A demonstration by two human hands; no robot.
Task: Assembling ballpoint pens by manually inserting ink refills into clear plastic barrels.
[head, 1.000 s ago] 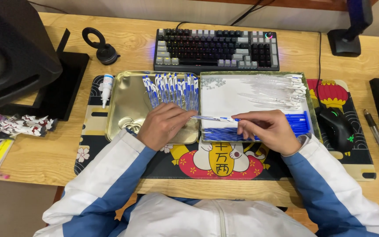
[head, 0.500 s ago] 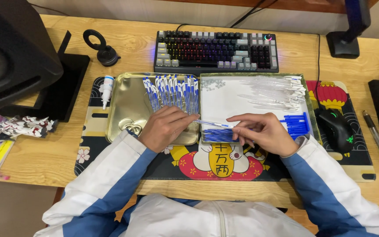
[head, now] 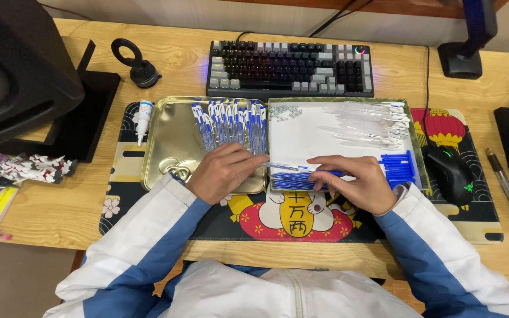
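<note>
My left hand point(head: 222, 172) lies at the near right corner of the gold metal tray point(head: 172, 138), fingers curled inward and pinched on one end of a slim pen point(head: 293, 168) with a clear barrel and blue parts. My right hand point(head: 351, 182) sits at the near edge of the white tray point(head: 301, 132), fingers likewise bent and closed on the other end of that same pen. The pen runs nearly level between my two hands, crossing the seam where the two trays meet. Neither hand is spread; both are drawn into a loose pinch, thumbs tucked under where I cannot see them.

Under the pen, along the near edge of the white tray, lies a heap of blue refills point(head: 293, 181), touching my right fingers. More blue pen parts point(head: 397, 166) are stacked at the tray's near right corner, just beside my right hand. Clear pen barrels point(head: 366, 123) spread across its far right part. In the gold tray, a row of finished pens point(head: 231, 123) stands along the far right side, just beyond my left knuckles.

Both trays rest on a patterned desk mat point(head: 296, 218). A keyboard point(head: 290, 68) lies past the trays, a black mouse point(head: 450, 172) near the mat's right edge, and a small white bottle point(head: 142, 118) at the gold tray's left edge.
</note>
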